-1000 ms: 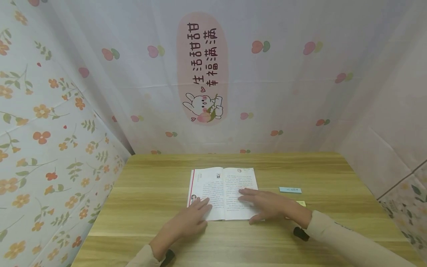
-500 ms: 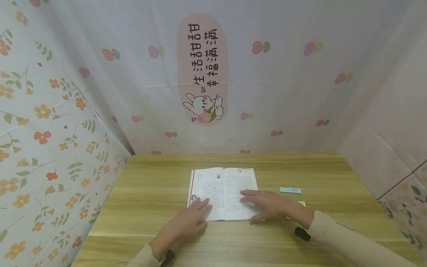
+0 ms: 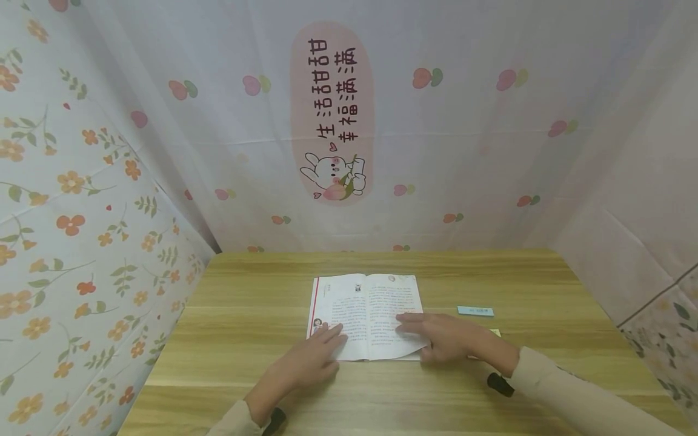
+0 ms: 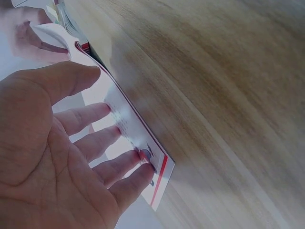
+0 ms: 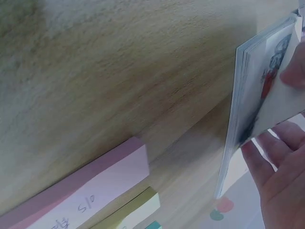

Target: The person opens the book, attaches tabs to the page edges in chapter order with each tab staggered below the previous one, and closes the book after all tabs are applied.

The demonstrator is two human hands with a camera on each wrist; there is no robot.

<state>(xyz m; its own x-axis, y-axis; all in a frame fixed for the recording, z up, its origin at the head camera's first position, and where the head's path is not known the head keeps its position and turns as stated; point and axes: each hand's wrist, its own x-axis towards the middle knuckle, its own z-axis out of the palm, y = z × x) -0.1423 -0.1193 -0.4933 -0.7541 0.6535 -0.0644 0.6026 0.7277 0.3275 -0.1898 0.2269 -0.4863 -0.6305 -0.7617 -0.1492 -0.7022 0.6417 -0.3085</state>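
An open book (image 3: 349, 297) lies on the wooden table, text on both pages. My left hand (image 3: 306, 358) rests on the lower part of its left page, and the left wrist view shows the fingers straight and slightly spread over the paper. At the right page's lower corner, my right hand (image 3: 449, 336) pinches the page (image 5: 281, 105). In the right wrist view, the thumb is on the underside of that lifted page and the fingers are on its other face. A printed picture in red and black (image 5: 272, 71) shows on the page beneath.
Right of the book lie a blue strip (image 3: 475, 311) with handwriting and a yellow strip (image 3: 495, 332), partly hidden by the right wrist. A pink strip (image 5: 95, 186), also written on, shows in the right wrist view. Patterned curtains (image 3: 469, 151) stand behind and beside the table.
My right hand has drawn slightly right and tucked its thumb under the right page, whose lower corner has lifted. The left hand has stayed in place.
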